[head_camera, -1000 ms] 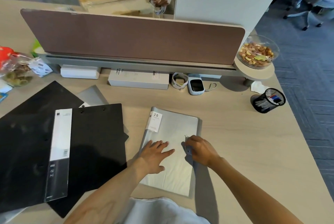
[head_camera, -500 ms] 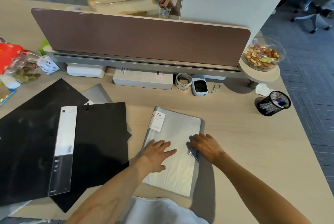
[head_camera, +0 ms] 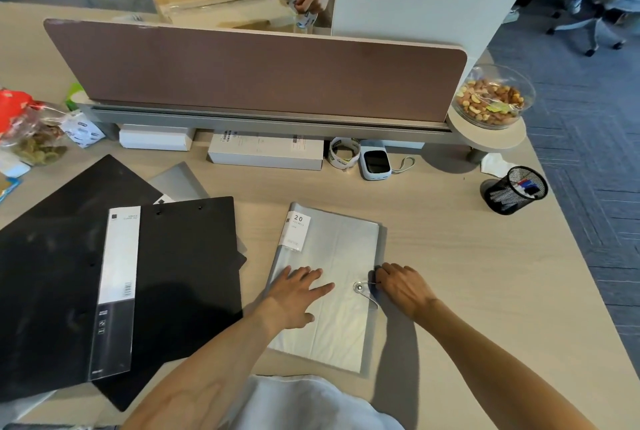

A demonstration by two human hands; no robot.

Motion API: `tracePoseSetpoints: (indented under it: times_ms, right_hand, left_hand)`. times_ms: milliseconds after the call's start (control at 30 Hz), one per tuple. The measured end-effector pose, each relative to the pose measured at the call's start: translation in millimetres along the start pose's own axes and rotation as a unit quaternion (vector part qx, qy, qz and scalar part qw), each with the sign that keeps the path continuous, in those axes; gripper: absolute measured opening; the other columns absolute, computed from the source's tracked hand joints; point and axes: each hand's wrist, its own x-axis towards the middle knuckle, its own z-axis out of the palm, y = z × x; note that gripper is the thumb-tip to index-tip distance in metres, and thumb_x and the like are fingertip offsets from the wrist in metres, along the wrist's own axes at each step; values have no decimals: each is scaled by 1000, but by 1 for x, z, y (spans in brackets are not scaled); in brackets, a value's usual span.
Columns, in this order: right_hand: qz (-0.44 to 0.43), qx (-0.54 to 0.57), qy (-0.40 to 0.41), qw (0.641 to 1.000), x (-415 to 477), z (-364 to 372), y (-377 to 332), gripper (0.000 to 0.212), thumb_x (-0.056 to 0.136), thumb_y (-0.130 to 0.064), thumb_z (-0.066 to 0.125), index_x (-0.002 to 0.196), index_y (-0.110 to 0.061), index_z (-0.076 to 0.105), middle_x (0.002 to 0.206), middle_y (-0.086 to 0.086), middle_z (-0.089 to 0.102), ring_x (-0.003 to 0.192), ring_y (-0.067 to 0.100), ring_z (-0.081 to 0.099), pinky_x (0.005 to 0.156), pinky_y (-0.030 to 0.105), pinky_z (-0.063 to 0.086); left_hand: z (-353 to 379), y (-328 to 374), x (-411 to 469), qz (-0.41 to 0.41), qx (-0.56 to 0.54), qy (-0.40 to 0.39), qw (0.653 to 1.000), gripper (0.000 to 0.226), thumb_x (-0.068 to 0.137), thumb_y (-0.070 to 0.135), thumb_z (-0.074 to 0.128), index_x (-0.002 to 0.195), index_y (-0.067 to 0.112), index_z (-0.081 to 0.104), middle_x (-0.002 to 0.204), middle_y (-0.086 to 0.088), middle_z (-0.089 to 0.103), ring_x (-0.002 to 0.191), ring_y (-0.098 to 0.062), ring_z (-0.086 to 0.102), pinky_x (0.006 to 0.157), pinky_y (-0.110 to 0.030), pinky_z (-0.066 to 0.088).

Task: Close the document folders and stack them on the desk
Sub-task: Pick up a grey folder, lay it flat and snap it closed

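Grey translucent folder (head_camera: 341, 249) — closed, flat, white label (head_camera: 297, 230), string clasp (head_camera: 360, 288)

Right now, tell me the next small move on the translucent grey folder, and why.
Probably wind the thin cord around the round clasp button. The left hand lies flat on the closed translucent grey plastic folder, and the right hand, fingers curled at its right edge, seems to pinch that cord beside the button, which looks not yet wound.

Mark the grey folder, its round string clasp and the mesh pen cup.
grey folder (head_camera: 334, 249): head view, bare upper cover.
string clasp (head_camera: 360, 288): head view, centre of the disc.
mesh pen cup (head_camera: 500, 195): head view, mesh side wall.
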Motion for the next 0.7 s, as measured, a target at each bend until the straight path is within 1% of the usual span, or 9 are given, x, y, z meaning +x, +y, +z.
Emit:
tracePoseSetpoints:
  times_ms: [100, 167, 200, 267, 300, 367, 467, 600, 700]
  right_hand:
    - [15, -21, 20, 999, -3, 1, -4, 27, 59, -36, 81, 65, -18, 61, 58, -1, 61, 44, 16, 59, 38, 26, 41]
    - [8, -14, 22, 1000, -8, -2, -7, 27, 62, -37, 79, 65, -17, 62, 58, 0, 62, 43, 17, 60, 39, 25, 42]
    - [-4, -6, 20, 1000, -11, -4, -9, 24, 67, -35, 76, 67, -16, 63, 60, 1, 64, 45, 18, 62, 41, 26, 44]
    - [-21, 67, 3, 998, -16, -12, -18, 17, 83, -27, 60, 78, -11, 62, 74, 7, 69, 61, 28, 67, 54, 33, 50]
    - [-10, 107, -8, 994, -16, -15, -22, 20, 88, -25, 50, 84, -9, 61, 83, 11, 69, 72, 33, 67, 61, 36, 49]
    - [15, 185, -31, 982, -15, -17, -28, 27, 88, -26, 39, 88, -7, 58, 91, 14, 66, 80, 34, 63, 66, 36, 42]
    - [50, 259, -41, 964, -16, -17, -34, 26, 90, -21, 42, 86, -3, 61, 90, 16, 66, 75, 30, 58, 65, 32, 38]
    - [114, 339, -53, 932, -10, -13, -45, 21, 89, -10, 44, 91, -2, 63, 97, 15, 66, 88, 32, 62, 73, 32, 45]
    - [102, 289, -45, 951, -9, -14, -52, 18, 88, -5, 45, 92, -7, 62, 101, 12, 63, 93, 29, 59, 74, 32, 45]
  left_hand:
    - [0, 0, -1, 0, 4, 0, 1000, 74, 95, 44, 49, 153, 37, 4, 164, -3, 0, 150, -27, 5, 120, -51, 9]
    - [-1, 1, -2, 0, 4, -3, 1000, 74, 95, 44, 49, 153, 36, 4, 164, -3, 0, 150, -28, 4, 120, -52, 9]
    - [-3, 2, -2, -1, 4, -5, 1000, 73, 95, 43, 49, 153, 36, 3, 164, -3, -1, 150, -28, 3, 120, -52, 10]
    - [-5, 4, -3, -3, 5, -9, 1000, 74, 96, 43, 49, 153, 36, 3, 164, -3, -1, 150, -28, 3, 120, -52, 10]
    - [-6, 5, -3, -4, 6, -9, 1000, 74, 96, 43, 48, 153, 35, 2, 164, -4, -1, 150, -28, 3, 120, -52, 10]
    - [-7, 5, -4, -4, 10, -11, 1000, 74, 96, 43, 47, 153, 35, 1, 164, -4, -2, 150, -29, 3, 120, -53, 10]
    - [-6, 6, -5, -6, 13, -8, 1000, 73, 97, 44, 45, 153, 35, -1, 164, -4, -3, 150, -29, 2, 120, -53, 9]
    - [-5, 7, -4, -7, 10, -10, 1000, 72, 98, 44, 44, 153, 35, -2, 164, -4, -4, 150, -30, 0, 120, -54, 7]
    - [-5, 6, -3, -4, 9, -10, 1000, 72, 98, 43, 44, 153, 35, -2, 164, -4, -5, 150, -31, -1, 120, -55, 7]
